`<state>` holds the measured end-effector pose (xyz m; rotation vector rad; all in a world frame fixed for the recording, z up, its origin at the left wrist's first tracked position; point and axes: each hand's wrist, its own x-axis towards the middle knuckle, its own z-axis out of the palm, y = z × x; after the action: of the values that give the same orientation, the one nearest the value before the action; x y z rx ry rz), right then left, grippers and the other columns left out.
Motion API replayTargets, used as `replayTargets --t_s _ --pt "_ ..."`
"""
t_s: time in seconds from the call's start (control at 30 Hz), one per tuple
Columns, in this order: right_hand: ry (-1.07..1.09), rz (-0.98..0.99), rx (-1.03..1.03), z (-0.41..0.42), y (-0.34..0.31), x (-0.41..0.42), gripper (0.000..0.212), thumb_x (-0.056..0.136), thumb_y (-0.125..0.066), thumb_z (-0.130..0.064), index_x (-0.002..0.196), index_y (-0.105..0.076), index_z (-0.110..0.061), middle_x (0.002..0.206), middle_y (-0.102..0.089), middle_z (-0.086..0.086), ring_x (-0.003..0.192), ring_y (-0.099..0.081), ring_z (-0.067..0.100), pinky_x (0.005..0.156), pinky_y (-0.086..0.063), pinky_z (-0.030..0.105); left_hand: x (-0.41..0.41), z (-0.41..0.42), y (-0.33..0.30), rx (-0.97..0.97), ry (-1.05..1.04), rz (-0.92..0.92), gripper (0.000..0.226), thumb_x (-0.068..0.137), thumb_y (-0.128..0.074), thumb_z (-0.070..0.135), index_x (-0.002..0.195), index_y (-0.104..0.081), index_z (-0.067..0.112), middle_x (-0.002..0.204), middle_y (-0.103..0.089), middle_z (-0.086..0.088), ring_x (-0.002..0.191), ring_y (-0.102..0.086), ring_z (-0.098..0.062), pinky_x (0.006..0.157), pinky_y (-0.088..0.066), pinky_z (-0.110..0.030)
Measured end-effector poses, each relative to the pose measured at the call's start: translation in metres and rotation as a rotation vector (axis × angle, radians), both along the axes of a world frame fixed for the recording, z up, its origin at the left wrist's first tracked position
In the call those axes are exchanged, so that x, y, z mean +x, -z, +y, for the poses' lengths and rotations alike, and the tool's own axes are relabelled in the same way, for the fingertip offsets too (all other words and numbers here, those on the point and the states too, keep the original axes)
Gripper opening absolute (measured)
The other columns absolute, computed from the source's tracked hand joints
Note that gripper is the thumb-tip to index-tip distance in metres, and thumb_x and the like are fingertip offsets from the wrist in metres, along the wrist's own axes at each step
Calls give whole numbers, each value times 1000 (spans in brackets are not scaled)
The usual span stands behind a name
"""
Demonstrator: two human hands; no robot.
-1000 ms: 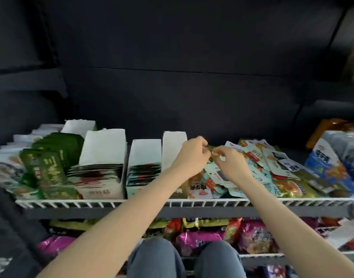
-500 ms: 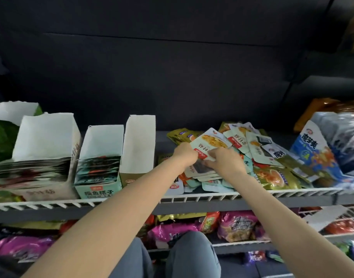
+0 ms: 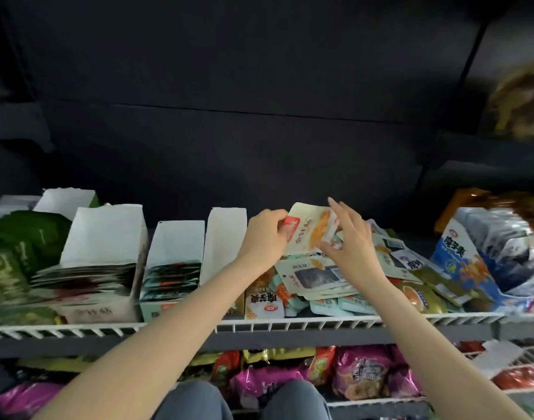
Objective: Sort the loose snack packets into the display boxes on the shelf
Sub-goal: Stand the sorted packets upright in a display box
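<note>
The left hand (image 3: 264,237) holds a pale packet (image 3: 309,228) above the loose pile (image 3: 335,280), toward the back of the wire shelf (image 3: 290,324) and right of its middle. The packet is tilted up, face toward the camera, its long axis running from lower left to upper right; the red label sits at the left end, under the left fingers. Half a second ago this packet lay lower, nearly on the pile, with both hands pressed down around it; now it is raised and the camera has swung left, so more of the boxes (image 3: 175,262) shows. The left hand is clamped on the packet's left edge, thumb and fingers together over it. The right hand (image 3: 350,247) is spread, fingers apart, its fingertips touching the packet's right part; whether it grips cannot be told. The boxes stand in a row along the shelf's left half, the narrow white one (image 3: 225,241) just beside the left wrist. Blue bags (image 3: 468,262) lie at the right end.
</note>
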<state>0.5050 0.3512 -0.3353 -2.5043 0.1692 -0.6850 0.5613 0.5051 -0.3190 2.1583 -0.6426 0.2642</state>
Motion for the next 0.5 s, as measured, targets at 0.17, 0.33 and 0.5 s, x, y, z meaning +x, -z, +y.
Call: replayTargets --t_s 0.17,0.33,0.5 --pt "-86 -110 121 39 -33 -2 9 89 -62 -23 98 -63 -21 93 -67 -4 90 -62 15 76 -50 30 -14 58 -37 -37 24 -178 18 92 -58 20 105 -68 15 93 -56 2 87 -53 -10 71 -38 -14" --pt "-248 -155 232 103 -56 -6 7 91 -60 -18 86 -64 -16 84 -69 -8 77 -65 1 63 -52 13 -26 140 -60 -45 -74 -219 3 88 -63 20 88 -63 22 79 -59 16 76 -53 -2 63 -35 -10" --pt "-301 -198 193 183 -62 9 11 90 -62 -20 79 -64 -20 81 -69 -10 76 -64 5 68 -53 27 -31 218 -65 -20 -199 -341 6 91 -59 16 87 -61 20 83 -61 9 72 -52 -3 62 -38 -11"
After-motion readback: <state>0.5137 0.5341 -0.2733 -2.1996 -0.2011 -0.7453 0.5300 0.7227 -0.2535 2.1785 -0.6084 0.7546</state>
